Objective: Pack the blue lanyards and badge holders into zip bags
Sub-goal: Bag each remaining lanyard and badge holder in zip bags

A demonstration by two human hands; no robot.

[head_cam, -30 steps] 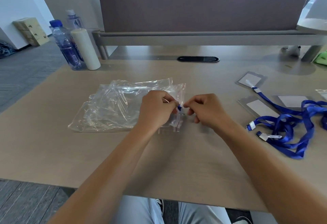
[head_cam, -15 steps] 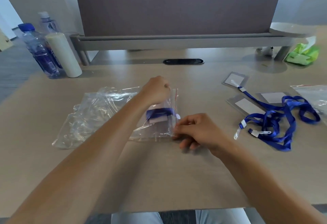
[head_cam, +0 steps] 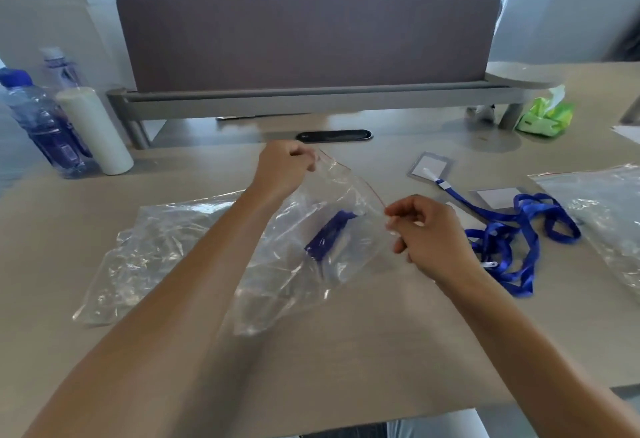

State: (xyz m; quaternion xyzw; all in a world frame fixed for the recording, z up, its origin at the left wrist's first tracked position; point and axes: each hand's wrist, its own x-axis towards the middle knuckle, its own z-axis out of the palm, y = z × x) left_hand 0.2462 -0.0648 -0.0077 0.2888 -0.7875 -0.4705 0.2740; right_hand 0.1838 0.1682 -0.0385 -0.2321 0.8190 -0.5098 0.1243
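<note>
A clear zip bag [head_cam: 311, 264] with a red-lined mouth hangs lifted above the desk, a folded blue lanyard [head_cam: 329, 235] inside it. My left hand [head_cam: 285, 169] pinches the far corner of the bag's mouth. My right hand [head_cam: 427, 229] pinches the near corner, so the zip edge stretches between them. To the right lie loose blue lanyards [head_cam: 519, 229] tangled on the desk, clipped to clear badge holders [head_cam: 431, 165]. A pile of spare zip bags [head_cam: 152, 247] lies flat to the left.
Two water bottles [head_cam: 38, 122] and a white cylinder [head_cam: 95, 129] stand at the back left. A grey divider screen [head_cam: 308, 39] closes off the desk's far side. A green tissue pack [head_cam: 545, 115] sits back right. Another zip bag [head_cam: 609, 216] lies at the right edge.
Both hands have raised the bag off the desk and moved apart along its mouth. The view has tilted upward.
</note>
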